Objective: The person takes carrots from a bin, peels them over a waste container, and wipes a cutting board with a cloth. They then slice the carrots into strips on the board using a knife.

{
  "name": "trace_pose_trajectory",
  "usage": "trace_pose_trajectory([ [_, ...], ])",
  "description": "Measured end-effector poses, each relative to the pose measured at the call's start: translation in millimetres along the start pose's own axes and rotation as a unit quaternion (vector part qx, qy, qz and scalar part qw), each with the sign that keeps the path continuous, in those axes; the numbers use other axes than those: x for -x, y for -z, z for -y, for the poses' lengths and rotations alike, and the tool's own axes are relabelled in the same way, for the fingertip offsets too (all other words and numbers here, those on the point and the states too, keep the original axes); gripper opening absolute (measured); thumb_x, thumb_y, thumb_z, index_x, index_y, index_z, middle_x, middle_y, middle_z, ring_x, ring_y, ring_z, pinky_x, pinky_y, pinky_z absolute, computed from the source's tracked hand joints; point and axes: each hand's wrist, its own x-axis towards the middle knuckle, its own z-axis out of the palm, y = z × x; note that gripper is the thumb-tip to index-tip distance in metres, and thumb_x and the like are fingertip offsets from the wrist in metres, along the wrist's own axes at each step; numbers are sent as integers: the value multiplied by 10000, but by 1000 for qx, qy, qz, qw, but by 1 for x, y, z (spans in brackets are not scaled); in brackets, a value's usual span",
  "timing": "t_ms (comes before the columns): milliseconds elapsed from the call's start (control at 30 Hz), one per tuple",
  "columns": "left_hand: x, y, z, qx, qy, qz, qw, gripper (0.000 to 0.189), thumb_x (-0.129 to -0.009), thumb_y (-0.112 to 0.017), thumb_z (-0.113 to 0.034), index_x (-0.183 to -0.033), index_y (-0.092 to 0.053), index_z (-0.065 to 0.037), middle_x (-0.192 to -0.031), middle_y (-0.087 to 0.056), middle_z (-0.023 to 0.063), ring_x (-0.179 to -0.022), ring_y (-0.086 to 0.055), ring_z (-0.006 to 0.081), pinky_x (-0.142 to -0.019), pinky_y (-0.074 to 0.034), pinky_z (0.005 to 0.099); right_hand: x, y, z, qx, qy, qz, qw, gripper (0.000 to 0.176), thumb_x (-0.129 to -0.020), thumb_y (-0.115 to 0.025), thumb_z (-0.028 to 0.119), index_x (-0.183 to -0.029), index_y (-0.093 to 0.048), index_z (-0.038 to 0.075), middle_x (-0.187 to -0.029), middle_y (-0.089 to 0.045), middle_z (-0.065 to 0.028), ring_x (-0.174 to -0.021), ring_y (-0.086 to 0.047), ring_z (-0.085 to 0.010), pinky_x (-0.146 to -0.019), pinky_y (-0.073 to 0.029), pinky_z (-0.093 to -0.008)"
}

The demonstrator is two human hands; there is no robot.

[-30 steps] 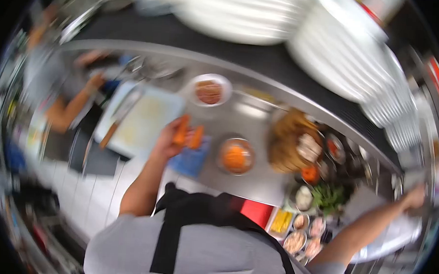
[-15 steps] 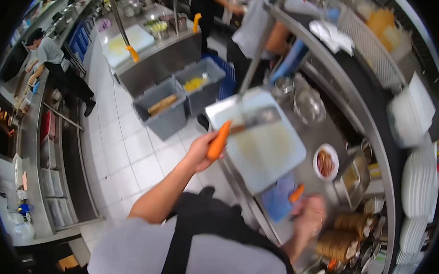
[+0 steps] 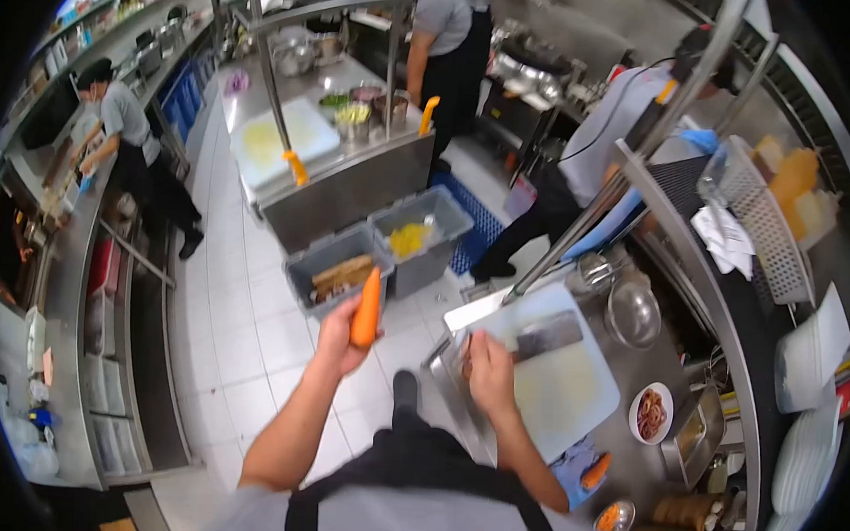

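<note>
The right hand (image 3: pixel 492 368) has moved from beside the blue cloth (image 3: pixel 571 460) to the knife (image 3: pixel 548 335) — now gripping it.

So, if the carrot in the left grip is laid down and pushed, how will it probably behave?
The carrot would probably roll, as its sides look rounded, perhaps along a curve, since it narrows toward one end. It is likely stiff: it juts straight from the left grip without sagging.

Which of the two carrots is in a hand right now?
The carrot gripped in the left hand; the other carrot lies on the blue cloth.
</note>
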Motion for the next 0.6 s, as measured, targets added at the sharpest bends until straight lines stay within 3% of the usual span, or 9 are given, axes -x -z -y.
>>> trace_pose_trajectory([
  [33,-6,-8,-7,-19,-19,-25,999,319,-1023,-520,-302,-1200,-552,-38,-978,-613,92,-846,-608,196,-686,-533,377,-17,-8,-3,21,28,-16,999,513,-1105,-415,322,-702,-533,27,-616,-521,-28,-601,-481,-115,-574,-385,-295],
  [100,-28,-3,-23,9,-9,21,1000,314,-1028,-484,-272,-1191,-559,-13,-966,-622,105,-839,-602,197,-720,-522,360,-58,-23,6,15,-24,19,999,579,-1098,-427,349,-638,-526,11,-562,-500,-47,-558,-462,-126,-561,-369,-312],
  [167,-38,-16,-43,14,-8,-3,1000,339,-1031,-468,-273,-1192,-577,5,-967,-632,114,-837,-608,203,-738,-519,349,-103,-43,17,61,10,51,997,528,-1060,-478,292,-639,-568,-14,-542,-552,-145,-509,-547,-318,-599,-409,-431],
  [233,-46,-24,-59,-3,-26,-13,1000,361,-1029,-464,-276,-1236,-581,-4,-973,-621,89,-811,-565,157,-706,-487,313,-144,-69,22,179,165,67,968,514,-1037,-505,274,-600,-593,18,-560,-591,-127,-546,-589,-332,-617,-386,-452],
  [267,-55,-21,-66,3,-27,-25,999,361,-1029,-464,-276,-1236,-581,-4,-973,-621,89,-811,-565,157,-706,-487,313,-162,-84,25,176,162,79,968,514,-1037,-505,274,-600,-593,18,-560,-591,-127,-546,-589,-332,-617,-386,-452],
  [333,-70,-12,-80,26,-40,-32,998,320,-1022,-503,-248,-1197,-577,10,-1020,-644,116,-862,-627,212,-760,-534,363,-187,-117,30,197,270,99,937,458,-988,-550,259,-578,-624,70,-563,-614,-96,-541,-603,-295,-623,-367,-431],
  [367,-79,-6,-84,30,-37,-39,998,320,-1022,-503,-248,-1197,-577,10,-1020,-644,116,-862,-627,212,-760,-534,363,-196,-133,26,195,264,105,939,458,-988,-550,259,-578,-624,70,-563,-614,-96,-541,-603,-295,-623,-367,-431],
  [433,-96,-3,-100,102,-35,-75,991,301,-1018,-518,-234,-1185,-587,7,-1064,-644,105,-905,-649,223,-805,-546,382,-217,-164,19,229,342,140,901,428,-934,-602,230,-533,-580,81,-541,-591,-75,-515,-547,-282,-624,-357,-410],
  [600,-125,38,-140,71,-2,-105,992,302,-1015,-517,-225,-1194,-594,6,-1100,-637,105,-962,-663,228,-813,-565,412,-258,-233,2,275,382,146,870,392,-885,-628,236,-520,-610,95,-527,-588,-79,-505,-551,-261,-624,-359,-405],
])
